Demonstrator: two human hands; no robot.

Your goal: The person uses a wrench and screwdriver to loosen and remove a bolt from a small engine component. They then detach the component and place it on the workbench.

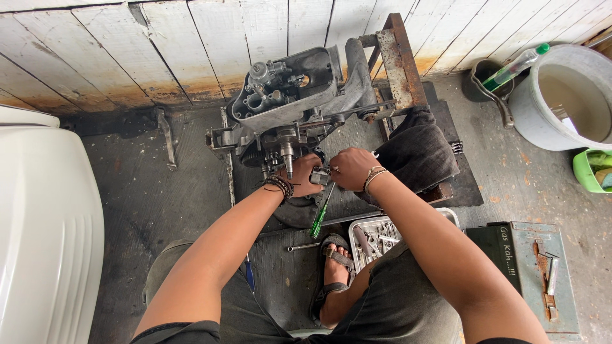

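A grey metal engine block [293, 95] stands on a rusty steel frame [398, 60] against the white plank wall. My left hand [303, 175], with dark bracelets at the wrist, grips a small metal part [320, 176] at the engine's lower front. My right hand [350, 168], with a pale bracelet, is closed around the same part from the right. A green-handled screwdriver [318, 216] hangs down just below my hands; which hand holds it is unclear. A dark cloth [417, 150] lies over the frame to the right of my hands.
A metal tray of small parts and tools [373, 239] sits by my sandalled foot [335, 271]. A wrench [301, 246] lies on the floor. A green metal box [526, 267] is at right, a grey bucket [561, 95] and green tub [593, 169] beyond it. A white panel [44, 223] fills the left.
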